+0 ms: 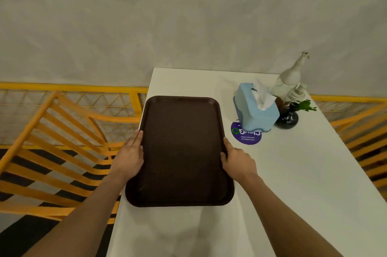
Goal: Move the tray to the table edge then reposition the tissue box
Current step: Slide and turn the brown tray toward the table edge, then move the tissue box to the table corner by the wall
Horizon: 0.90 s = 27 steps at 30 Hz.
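A dark brown rectangular tray [180, 152] lies flat on the white table [293, 183], its left long side along the table's left edge. My left hand [129, 156] grips the tray's left rim and my right hand [236, 160] grips its right rim, thumbs on top. A light blue tissue box [255, 110] with a white tissue sticking out stands to the right of the tray's far end, partly over a round purple sticker [247, 136].
Behind the tissue box stand a pale glass bottle [290, 80], a small pump bottle [297, 93] and a black vase with a green sprig [290, 118]. Yellow slatted chairs [58, 147] and a yellow railing flank the table. A grey wall is behind.
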{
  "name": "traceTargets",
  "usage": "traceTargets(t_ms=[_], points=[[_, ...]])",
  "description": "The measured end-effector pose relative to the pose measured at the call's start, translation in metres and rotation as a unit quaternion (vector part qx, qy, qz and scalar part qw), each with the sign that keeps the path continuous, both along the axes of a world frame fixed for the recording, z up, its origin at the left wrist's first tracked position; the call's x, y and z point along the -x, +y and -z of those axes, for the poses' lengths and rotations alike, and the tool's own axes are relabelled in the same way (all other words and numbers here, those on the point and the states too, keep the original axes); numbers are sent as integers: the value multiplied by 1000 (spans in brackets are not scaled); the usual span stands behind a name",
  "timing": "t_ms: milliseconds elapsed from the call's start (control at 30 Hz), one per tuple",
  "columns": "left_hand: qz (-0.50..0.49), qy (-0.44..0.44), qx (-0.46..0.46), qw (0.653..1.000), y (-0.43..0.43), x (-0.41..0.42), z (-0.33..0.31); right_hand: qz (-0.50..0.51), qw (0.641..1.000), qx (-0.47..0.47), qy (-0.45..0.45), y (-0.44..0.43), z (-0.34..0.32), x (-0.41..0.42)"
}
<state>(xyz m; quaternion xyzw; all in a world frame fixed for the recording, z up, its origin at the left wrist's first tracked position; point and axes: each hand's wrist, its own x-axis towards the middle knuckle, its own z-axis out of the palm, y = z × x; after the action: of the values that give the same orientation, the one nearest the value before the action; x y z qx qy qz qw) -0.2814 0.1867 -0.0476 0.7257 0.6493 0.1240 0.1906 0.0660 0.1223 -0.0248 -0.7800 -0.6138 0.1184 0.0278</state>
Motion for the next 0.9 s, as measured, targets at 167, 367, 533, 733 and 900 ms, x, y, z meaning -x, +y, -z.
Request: traceTargets(t_ms=[167,367,533,733,900], points=[[-16,18,3,1000,2,-5,-9,-10,1000,16,23,2,-6,-5],[-10,-20,-28,999,2,-46,-38,52,982,-154,97,-12,-22,-25],[48,-93,-49,993,12,-119,-70,104,948,-269,132,-10,-44,-60],[135,-144,-52,979,44,-225,-97,179,948,-220,144,23,-49,-103],[147,-179,-25,972,87,-297,-95,196,942,-212,173,55,-40,-125]])
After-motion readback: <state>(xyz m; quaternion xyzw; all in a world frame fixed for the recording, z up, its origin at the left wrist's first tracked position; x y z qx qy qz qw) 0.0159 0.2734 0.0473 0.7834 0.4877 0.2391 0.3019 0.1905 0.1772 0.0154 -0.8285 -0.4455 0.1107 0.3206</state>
